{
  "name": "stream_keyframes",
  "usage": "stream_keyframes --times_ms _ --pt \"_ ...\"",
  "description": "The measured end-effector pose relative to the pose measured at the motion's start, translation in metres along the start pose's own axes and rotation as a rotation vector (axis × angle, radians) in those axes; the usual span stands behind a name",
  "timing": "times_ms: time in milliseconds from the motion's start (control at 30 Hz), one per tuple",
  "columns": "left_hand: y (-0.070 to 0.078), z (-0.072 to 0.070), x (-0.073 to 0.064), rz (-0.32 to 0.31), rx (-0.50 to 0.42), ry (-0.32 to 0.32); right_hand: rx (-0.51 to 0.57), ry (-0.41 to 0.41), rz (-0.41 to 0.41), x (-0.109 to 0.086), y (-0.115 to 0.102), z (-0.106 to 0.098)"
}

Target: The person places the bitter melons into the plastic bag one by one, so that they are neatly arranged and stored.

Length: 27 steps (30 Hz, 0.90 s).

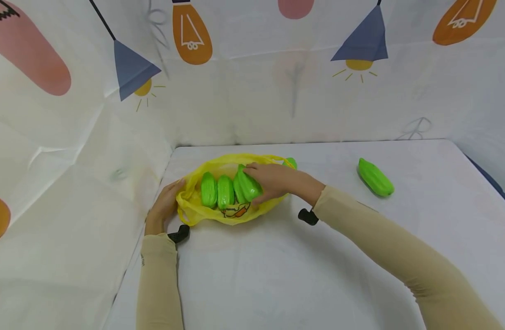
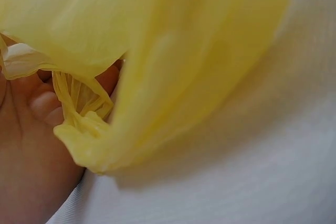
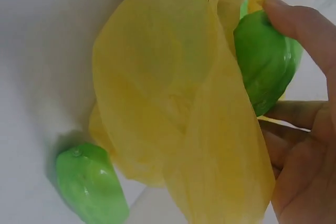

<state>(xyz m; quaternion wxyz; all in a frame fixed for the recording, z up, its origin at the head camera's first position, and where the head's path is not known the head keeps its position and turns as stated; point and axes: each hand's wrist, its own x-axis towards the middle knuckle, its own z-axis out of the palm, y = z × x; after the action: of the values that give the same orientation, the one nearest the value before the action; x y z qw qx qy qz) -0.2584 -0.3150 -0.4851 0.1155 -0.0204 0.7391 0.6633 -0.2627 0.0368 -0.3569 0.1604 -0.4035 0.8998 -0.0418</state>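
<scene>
A yellow plastic bag (image 1: 219, 161) lies spread on the table with its mouth open toward me. Inside, a green ribbed fruit (image 1: 209, 190) and another green fruit (image 1: 225, 192) lie side by side, with more beside them. My right hand (image 1: 273, 180) reaches over the bag's right side and grips a green ribbed fruit (image 3: 265, 61) between thumb and fingers; the bag's yellow film hides part of it in the right wrist view. At the bag's left edge, my left hand (image 1: 166, 201) holds the plastic by its handle (image 2: 86, 100), its fingertips partly hidden behind the film.
One green fruit (image 1: 291, 162) pokes out behind the bag's right end, on the table. Farther right lies a separate green fruit (image 1: 375, 177). White fabric (image 1: 252, 105) with printed lamps hangs behind the table (image 1: 285, 275) and along its left side.
</scene>
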Motion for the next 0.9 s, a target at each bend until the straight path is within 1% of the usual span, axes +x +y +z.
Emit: stream_keyframes --times_ms 167,333,433,567,667,767,900 --pt "0.002 0.000 -0.001 -0.018 0.018 -0.003 -0.031 -0.034 0.087 0.016 0.002 0.002" --pt "0.003 0.001 -0.001 -0.032 0.047 0.001 -0.159 -0.059 0.179 0.027 -0.006 0.008" --pt "0.003 0.002 -0.001 -0.025 0.034 0.008 -0.221 -0.080 0.230 0.031 -0.013 0.009" --pt "0.004 0.003 -0.001 -0.010 0.021 0.005 -0.257 -0.103 0.301 0.035 -0.021 0.007" --pt "0.005 0.003 -0.001 -0.004 0.025 0.003 -0.258 -0.118 0.326 0.037 -0.023 0.008" --pt "0.005 0.003 -0.001 -0.010 0.042 0.006 -0.259 -0.119 0.330 0.038 -0.024 0.010" --pt "0.003 0.001 0.000 -0.007 0.042 0.003 -0.262 -0.118 0.336 0.040 -0.024 0.015"
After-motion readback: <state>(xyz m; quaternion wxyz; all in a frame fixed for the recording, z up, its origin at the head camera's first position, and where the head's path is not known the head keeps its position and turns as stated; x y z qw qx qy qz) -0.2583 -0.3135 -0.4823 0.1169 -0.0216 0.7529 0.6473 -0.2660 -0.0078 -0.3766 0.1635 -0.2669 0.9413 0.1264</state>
